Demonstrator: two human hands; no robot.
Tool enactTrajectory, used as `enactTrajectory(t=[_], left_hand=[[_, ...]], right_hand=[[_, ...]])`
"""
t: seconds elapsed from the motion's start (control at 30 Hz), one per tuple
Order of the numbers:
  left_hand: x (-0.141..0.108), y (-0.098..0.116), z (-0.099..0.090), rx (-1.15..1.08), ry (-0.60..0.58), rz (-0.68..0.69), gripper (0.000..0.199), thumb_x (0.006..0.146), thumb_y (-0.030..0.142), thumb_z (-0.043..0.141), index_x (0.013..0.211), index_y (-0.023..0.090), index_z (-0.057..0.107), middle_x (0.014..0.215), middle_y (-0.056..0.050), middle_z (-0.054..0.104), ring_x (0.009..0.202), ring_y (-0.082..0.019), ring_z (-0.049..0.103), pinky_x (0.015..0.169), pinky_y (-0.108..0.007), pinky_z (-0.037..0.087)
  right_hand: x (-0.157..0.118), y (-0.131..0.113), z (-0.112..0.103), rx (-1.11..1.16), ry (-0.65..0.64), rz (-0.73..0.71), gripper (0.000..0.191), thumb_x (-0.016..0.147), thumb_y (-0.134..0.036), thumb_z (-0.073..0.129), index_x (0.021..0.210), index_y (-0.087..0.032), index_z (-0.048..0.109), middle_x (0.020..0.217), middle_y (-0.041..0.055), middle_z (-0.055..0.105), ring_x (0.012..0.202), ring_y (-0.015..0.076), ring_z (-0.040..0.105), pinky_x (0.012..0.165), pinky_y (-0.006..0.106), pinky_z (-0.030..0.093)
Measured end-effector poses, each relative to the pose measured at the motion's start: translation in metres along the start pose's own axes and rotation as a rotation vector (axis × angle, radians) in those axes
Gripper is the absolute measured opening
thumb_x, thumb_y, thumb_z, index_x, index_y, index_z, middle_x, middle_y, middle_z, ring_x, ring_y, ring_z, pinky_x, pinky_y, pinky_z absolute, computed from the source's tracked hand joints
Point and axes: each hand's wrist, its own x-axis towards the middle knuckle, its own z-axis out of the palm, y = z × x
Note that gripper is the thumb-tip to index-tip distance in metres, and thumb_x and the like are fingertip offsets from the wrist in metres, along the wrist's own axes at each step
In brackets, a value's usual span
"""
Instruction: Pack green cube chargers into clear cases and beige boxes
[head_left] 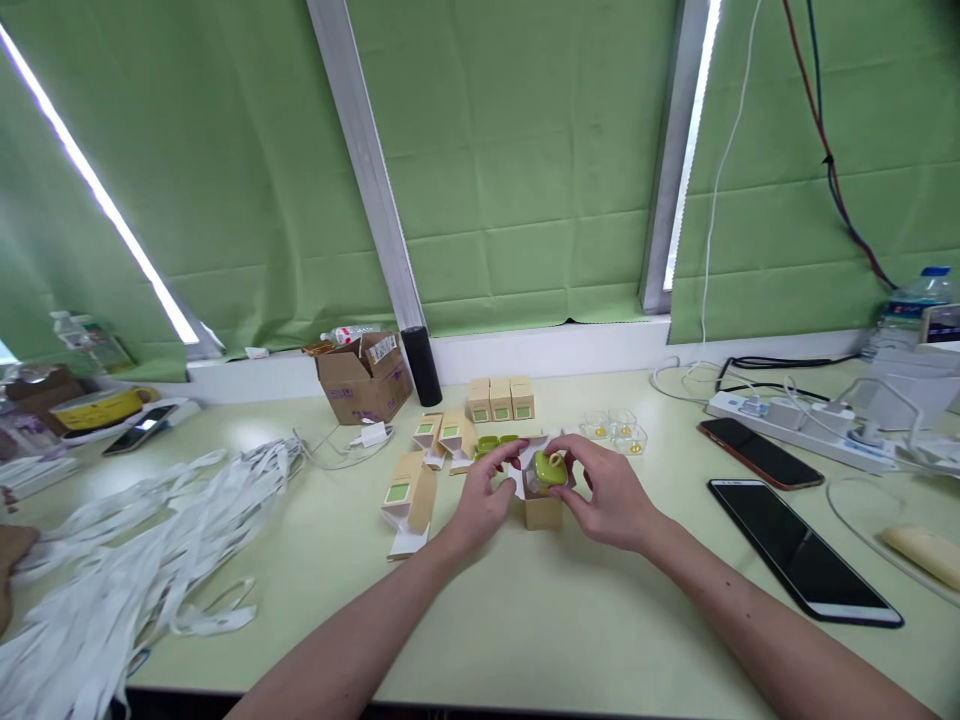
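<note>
Head view: right hand (607, 495) grasps a green case (552, 468) between thumb and fingers, at the mouth of an open box (544, 516); a small ring shows on top. Left hand (484, 495) is at the box's left flap, thumb and index apart; can't tell if it pinches or just presses, likely to keep the flap out of the way and the box steady. How deep the case sits is hidden by fingers and flaps. Just behind the left fingertips, more green cases (487, 445), partly covered. Left of the left fingers, open boxes (411, 492) lie flaps out, probably kept within reach; insides unclear. Beyond the fingers, shut boxes (501, 400) stand in a neat row, contents hidden. Beyond the right fingers, clear tubs (622, 430), clustered, gold spots inside.
</note>
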Motion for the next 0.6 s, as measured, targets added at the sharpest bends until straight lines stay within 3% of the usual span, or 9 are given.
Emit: enactTrajectory(t=[0.33, 0.47, 0.6], left_hand=[[-0.001, 0.0, 0.001, 0.005, 0.01, 0.015, 0.062, 0.076, 0.011, 0.055, 0.135, 0.02, 0.07, 0.124, -0.009, 0.073, 0.105, -0.024, 0.063, 0.098, -0.041, 0.05], [-0.001, 0.0, 0.002, -0.01, 0.015, 0.018, 0.064, 0.075, 0.011, 0.055, 0.136, 0.019, 0.07, 0.111, -0.008, 0.073, 0.105, -0.024, 0.064, 0.1, -0.042, 0.05], [0.0, -0.003, 0.003, -0.01, 0.021, 0.002, 0.065, 0.073, 0.01, 0.055, 0.136, 0.019, 0.07, 0.105, -0.007, 0.071, 0.106, -0.024, 0.064, 0.101, -0.042, 0.05]], right_hand=[[-0.001, -0.005, 0.004, -0.037, -0.093, 0.033, 0.029, 0.082, -0.018, 0.062, 0.108, -0.027, 0.052, 0.103, 0.0056, 0.067, 0.086, 0.0234, 0.061, 0.065, 0.033, 0.045], [-0.002, -0.005, 0.007, -0.047, -0.117, 0.023, 0.031, 0.082, -0.015, 0.062, 0.109, -0.026, 0.051, 0.106, 0.0058, 0.065, 0.089, 0.0238, 0.06, 0.065, 0.032, 0.044], [-0.002, -0.007, 0.011, -0.059, -0.084, 0.003, 0.015, 0.092, -0.019, 0.057, 0.104, -0.026, 0.052, 0.102, 0.0063, 0.066, 0.09, 0.0238, 0.061, 0.065, 0.031, 0.044]])
